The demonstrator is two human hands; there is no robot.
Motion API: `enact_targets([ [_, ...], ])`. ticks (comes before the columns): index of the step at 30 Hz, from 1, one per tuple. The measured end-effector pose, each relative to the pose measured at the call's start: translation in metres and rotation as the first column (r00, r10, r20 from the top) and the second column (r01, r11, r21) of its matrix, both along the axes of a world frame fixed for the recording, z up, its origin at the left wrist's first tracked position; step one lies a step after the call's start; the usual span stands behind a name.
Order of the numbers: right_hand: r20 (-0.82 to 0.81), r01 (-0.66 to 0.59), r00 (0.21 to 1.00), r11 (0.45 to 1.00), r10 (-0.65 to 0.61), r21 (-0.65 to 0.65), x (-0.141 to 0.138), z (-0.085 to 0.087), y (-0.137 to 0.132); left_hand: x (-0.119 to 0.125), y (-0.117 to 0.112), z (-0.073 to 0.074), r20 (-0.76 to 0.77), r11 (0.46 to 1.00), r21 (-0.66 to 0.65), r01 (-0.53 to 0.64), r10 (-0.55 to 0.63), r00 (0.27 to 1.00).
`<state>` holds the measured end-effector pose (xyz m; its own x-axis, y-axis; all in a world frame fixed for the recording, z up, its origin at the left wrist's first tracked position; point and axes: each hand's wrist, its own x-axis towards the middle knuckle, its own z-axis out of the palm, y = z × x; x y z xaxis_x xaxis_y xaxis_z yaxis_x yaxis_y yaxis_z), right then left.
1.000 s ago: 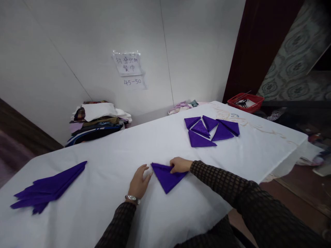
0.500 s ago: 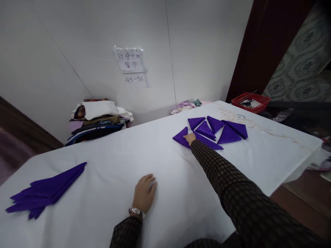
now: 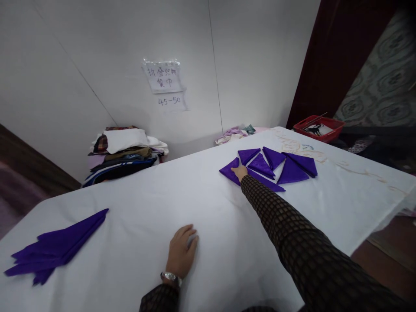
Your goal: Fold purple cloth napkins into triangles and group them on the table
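Observation:
My right hand (image 3: 240,172) is stretched far across the white table (image 3: 136,203). Its fingers rest on a folded purple triangular napkin (image 3: 229,170) at the left end of a group of several folded purple napkins (image 3: 279,164). The fingers are small in view, and I cannot tell whether they grip the napkin or only press on it. My left hand (image 3: 181,253) lies flat on the tablecloth near me, fingers apart, holding nothing. A pile of several larger purple napkins (image 3: 55,246) lies at the near left.
A stack of mixed folded cloths (image 3: 125,151) sits beyond the table's far edge by the wall. A small heap of pale cloth (image 3: 234,133) lies at the far edge. A red basket (image 3: 318,128) stands at the back right. A paper sign (image 3: 164,82) hangs on the wall.
My right hand carried the folded napkin from in front of me to the far group and set it at its left end. My left hand stayed flat near me.

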<state>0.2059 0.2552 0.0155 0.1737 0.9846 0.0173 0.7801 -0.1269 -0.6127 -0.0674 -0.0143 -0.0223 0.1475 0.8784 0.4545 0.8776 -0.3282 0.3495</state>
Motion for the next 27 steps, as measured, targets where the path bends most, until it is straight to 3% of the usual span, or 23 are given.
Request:
enact_targets([
  [3, 0.013, 0.048, 0.999, 0.997, -0.047, -0.053, -0.004, 0.003, -0.009, 0.0, 0.001, -0.001, -0.009, 1.0, 0.008, 0.006, -0.006, 1.0],
  [7, 0.04, 0.001, 0.999, 1.0, 0.0, -0.016, -0.01, 0.011, -0.04, -0.001, 0.004, -0.001, -0.008, 1.0, 0.012, 0.012, -0.012, 1.0],
  [11, 0.264, -0.228, 0.943, 0.97, 0.201, 0.078, -0.018, 0.008, -0.091, -0.001, 0.004, 0.0, 0.0, 1.0, 0.008, 0.006, -0.006, 1.0],
  [15, 0.505, -0.55, 0.749, 0.828, 0.429, 0.112, -0.027, -0.003, -0.131, -0.001, 0.004, 0.0, 0.006, 1.0, 0.006, 0.0, 0.0, 1.0],
  [18, 0.571, -0.621, 0.682, 0.774, 0.457, 0.123, -0.03, -0.005, -0.136, -0.001, 0.004, 0.0, 0.004, 1.0, 0.007, -0.001, 0.001, 1.0],
  [24, 0.548, -0.515, 0.73, 0.856, 0.408, 0.049, -0.021, -0.005, -0.117, -0.003, 0.007, -0.002, -0.004, 1.0, 0.014, 0.004, -0.003, 1.0],
  [27, 0.555, -0.518, 0.734, 0.852, 0.392, 0.082, -0.018, -0.01, -0.118, -0.003, 0.008, -0.003, -0.004, 1.0, 0.022, 0.006, -0.005, 1.0],
])
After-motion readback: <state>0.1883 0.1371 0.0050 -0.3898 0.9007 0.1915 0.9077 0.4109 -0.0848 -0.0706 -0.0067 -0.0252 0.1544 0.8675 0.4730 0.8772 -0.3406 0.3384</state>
